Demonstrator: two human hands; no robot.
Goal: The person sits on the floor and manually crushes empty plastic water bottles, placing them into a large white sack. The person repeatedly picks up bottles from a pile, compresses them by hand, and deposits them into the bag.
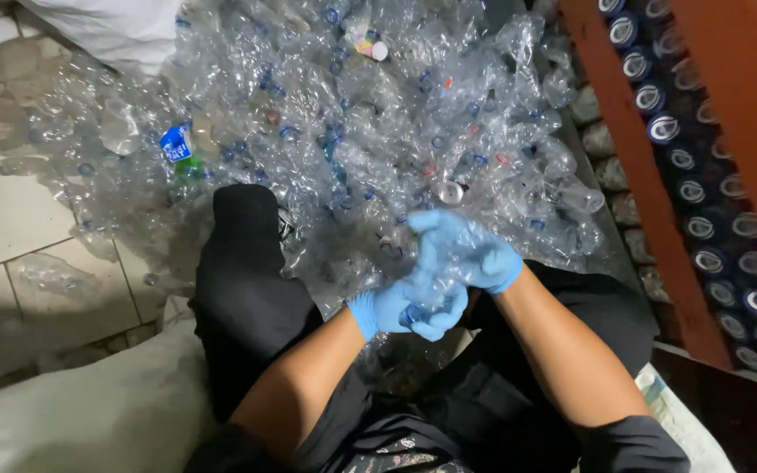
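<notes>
Clear crushed bottle | empty | clamped by left hand and right hand

Bottle heap ahead; stacked cans right.

Blue gloves on hands; clear bottles, blue caps; black trousers; orange-red beam; white sack; grey floor tiles.

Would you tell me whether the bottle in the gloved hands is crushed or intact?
Crushed: the clear bottle looks crumpled between the left hand and right hand.
</notes>
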